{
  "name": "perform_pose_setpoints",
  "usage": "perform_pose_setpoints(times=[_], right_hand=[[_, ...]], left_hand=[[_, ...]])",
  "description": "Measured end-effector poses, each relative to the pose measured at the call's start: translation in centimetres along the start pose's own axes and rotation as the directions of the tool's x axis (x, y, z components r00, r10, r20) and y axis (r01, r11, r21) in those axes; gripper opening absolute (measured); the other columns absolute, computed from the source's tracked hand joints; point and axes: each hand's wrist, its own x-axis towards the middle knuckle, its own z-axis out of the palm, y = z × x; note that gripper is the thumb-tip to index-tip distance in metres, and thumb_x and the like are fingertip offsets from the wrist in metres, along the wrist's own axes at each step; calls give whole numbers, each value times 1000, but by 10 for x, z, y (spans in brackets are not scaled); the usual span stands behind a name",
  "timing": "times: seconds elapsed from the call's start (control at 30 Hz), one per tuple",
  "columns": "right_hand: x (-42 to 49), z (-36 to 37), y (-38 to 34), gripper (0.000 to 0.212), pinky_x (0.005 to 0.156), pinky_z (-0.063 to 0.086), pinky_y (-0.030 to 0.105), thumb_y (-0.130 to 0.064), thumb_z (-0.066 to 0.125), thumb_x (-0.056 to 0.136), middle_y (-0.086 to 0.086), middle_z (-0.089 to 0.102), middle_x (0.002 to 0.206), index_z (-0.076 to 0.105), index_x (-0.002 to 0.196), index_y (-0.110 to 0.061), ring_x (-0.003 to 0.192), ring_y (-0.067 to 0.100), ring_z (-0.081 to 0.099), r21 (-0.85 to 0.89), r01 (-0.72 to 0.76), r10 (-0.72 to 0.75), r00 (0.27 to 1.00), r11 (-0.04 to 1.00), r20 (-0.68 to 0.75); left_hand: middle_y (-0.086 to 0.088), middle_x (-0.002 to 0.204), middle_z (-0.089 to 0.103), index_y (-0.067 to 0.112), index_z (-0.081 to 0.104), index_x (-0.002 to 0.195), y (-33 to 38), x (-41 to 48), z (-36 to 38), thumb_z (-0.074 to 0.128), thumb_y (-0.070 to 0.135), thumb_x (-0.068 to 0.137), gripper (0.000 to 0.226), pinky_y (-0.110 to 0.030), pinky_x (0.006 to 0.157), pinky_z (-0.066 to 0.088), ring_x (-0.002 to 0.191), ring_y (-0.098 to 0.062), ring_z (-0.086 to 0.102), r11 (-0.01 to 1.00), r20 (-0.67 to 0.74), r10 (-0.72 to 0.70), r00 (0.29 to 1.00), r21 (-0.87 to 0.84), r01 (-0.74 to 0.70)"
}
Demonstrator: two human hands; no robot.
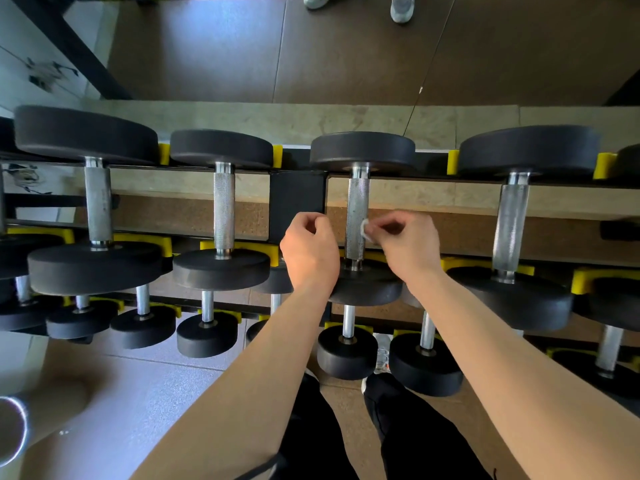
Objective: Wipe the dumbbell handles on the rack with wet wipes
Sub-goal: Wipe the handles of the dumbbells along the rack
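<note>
Several black dumbbells with knurled steel handles lie across the top tier of a black rack (pixel 298 199) with yellow cradles. My right hand (pixel 403 245) pinches a small white wet wipe (pixel 364 228) against the right side of the third dumbbell's handle (pixel 356 209). My left hand (pixel 310 252) hovers just left of that handle with the fingers curled in and nothing visible in them. Other top-tier handles stand at the left (pixel 98 202), left of centre (pixel 224 209) and right (pixel 509 223).
Lower tiers carry smaller dumbbells (pixel 348 351) right in front of my legs. A mirror behind the rack reflects the floor and a person's shoes (pixel 401 6). A round bright object (pixel 12 431) sits at the bottom left corner.
</note>
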Motion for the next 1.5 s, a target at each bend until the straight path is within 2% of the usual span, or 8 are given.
perform_pose_setpoints(times=[0.23,0.57,0.8,0.97,1.07,1.23,1.33,1.5], right_hand=[[15,9,-14,6,78,44,15,-23,73,90,-12,71,93,75,95,-20,89,-1,62,127,4,19,984,992,-180],[-19,-9,-7,12,65,38,13,-32,72,90,-9,67,91,74,96,-22,78,-1,56,-241,42,-4,988,970,156],[-45,3,-39,14,81,56,23,-19,70,92,-6,72,96,76,104,-16,86,3,65,24,103,-99,986,994,-134],[-50,19,-48,18,86,58,29,-16,66,95,-8,74,101,76,109,-20,94,7,69,134,25,-4,988,991,-155],[-49,25,-45,17,89,56,27,-19,63,97,-9,73,103,75,109,-21,95,3,66,134,-55,86,968,989,-237],[-45,42,-39,18,80,55,29,-20,56,96,-6,67,105,70,106,-23,94,11,62,104,-249,268,834,963,-481],[-42,42,-36,15,69,44,16,-18,56,96,-6,64,101,70,102,-22,86,4,58,70,-237,241,843,969,-481],[-40,42,-30,12,66,42,14,-19,56,97,-5,65,96,67,94,-23,83,3,58,27,-241,226,860,970,-457]], left_hand=[[8,87,67,21,68,101,0,0,0,54,18,100,15,-16,63,47,80,-8,65,1000,4,4,1000,-2,-4],[11,88,66,23,68,102,7,-8,-7,58,19,98,11,-18,68,48,84,-5,64,1000,52,24,998,-21,-23],[15,94,71,23,74,110,13,-24,-32,61,22,100,16,-5,69,50,87,8,64,976,358,217,908,-57,-211],[15,97,74,27,74,108,14,-2,-54,71,25,94,15,-22,85,57,92,4,68,982,478,188,858,-95,-162],[15,94,72,30,72,102,22,14,-47,73,26,92,11,-20,83,53,90,1,66,993,446,117,887,-80,-91],[20,85,67,26,75,101,41,38,-11,75,24,90,12,-15,75,47,83,6,61,994,314,53,948,-111,-19],[22,80,68,30,75,95,40,39,-1,77,27,88,8,-12,71,43,81,7,62,993,321,61,945,-119,-24],[17,84,71,26,77,96,19,34,-12,77,30,89,8,-13,76,49,83,3,66,987,409,144,901,1,-159]])
